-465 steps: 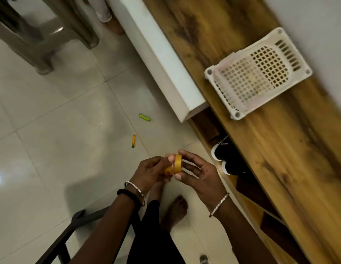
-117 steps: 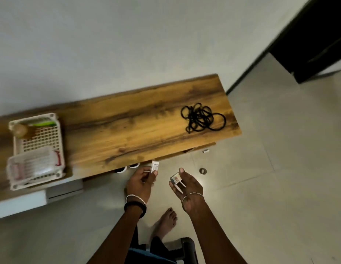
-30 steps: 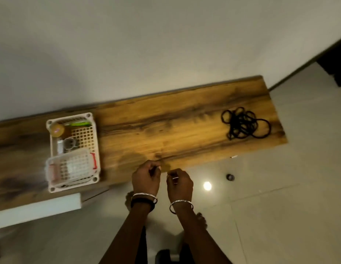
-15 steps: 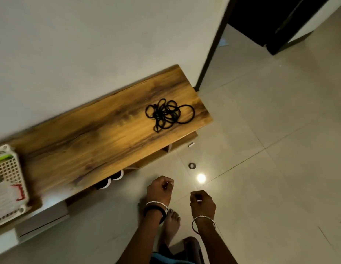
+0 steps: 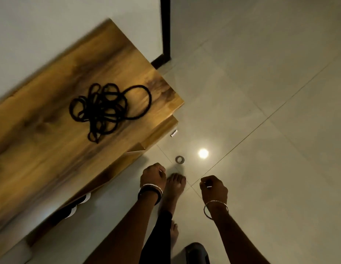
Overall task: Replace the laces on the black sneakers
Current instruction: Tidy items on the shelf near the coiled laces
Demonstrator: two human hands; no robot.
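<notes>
Black laces (image 5: 106,111) tangled on wooden shelf top (image 5: 42,149); black sneakers (image 5: 70,211) beneath. Right hand (image 5: 213,188) pinches small pale item (image 5: 209,186); left hand (image 5: 153,175) fisted, contents unclear.

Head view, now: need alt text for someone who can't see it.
A person stands barefoot on a tiled floor with both hands curled: the right hand pinches a small white piece, and whatever the left hand holds is hidden. A tangle of black laces lies on a wooden shelf to the left, with black sneakers tucked underneath.
</notes>
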